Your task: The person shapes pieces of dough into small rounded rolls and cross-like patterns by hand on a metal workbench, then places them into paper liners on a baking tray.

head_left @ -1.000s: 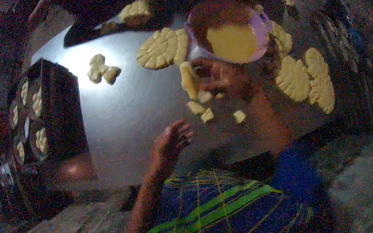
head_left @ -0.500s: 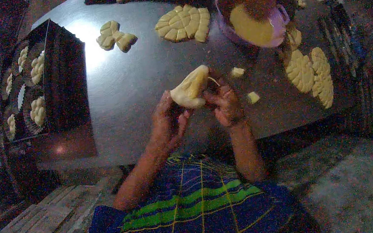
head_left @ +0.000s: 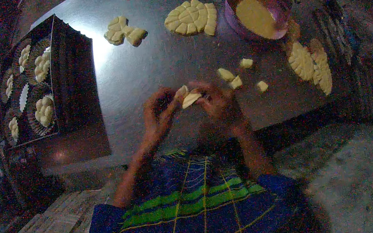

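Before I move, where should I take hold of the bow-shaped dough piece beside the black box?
Take the bow-shaped dough piece from your near side, probably best supported under both wider ends at once. It lies flat and narrows in the middle, so it might bend there; the black box stands to its left.
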Motion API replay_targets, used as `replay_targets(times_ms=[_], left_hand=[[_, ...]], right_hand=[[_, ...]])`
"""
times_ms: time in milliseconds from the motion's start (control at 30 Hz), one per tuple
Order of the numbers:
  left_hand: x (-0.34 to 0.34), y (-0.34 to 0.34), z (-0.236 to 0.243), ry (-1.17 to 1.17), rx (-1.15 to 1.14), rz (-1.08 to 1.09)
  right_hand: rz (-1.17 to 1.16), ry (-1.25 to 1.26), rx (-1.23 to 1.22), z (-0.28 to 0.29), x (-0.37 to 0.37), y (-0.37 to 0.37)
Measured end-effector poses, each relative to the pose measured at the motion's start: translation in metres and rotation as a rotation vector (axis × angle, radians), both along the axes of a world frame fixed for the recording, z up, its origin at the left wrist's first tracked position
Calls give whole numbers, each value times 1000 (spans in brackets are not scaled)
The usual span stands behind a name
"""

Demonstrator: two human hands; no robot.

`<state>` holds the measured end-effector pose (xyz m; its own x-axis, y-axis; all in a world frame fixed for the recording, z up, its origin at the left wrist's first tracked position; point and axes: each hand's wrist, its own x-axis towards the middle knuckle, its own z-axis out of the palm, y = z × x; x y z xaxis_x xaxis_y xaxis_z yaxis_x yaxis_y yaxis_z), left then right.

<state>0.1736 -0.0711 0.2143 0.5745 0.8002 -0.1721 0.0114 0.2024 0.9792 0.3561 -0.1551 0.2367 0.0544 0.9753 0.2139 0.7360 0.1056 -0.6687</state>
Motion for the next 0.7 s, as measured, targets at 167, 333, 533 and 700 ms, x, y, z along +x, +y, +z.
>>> replay_targets(times_ms=[167,333,533,700], left_hand=[[-16,12,-5,99,241,-308],[-14,9,5,-32,-329,3],[-15,-3,-30,-156,-747,5],[-18,-13,-33,-406,-826,-22]], right_hand=[[162,118,-53,11,12,16],[138,-46,-71,14,12,5],[24,-159,148,-1,-26,-1],[-143,-181,232,8,-67,-2]])
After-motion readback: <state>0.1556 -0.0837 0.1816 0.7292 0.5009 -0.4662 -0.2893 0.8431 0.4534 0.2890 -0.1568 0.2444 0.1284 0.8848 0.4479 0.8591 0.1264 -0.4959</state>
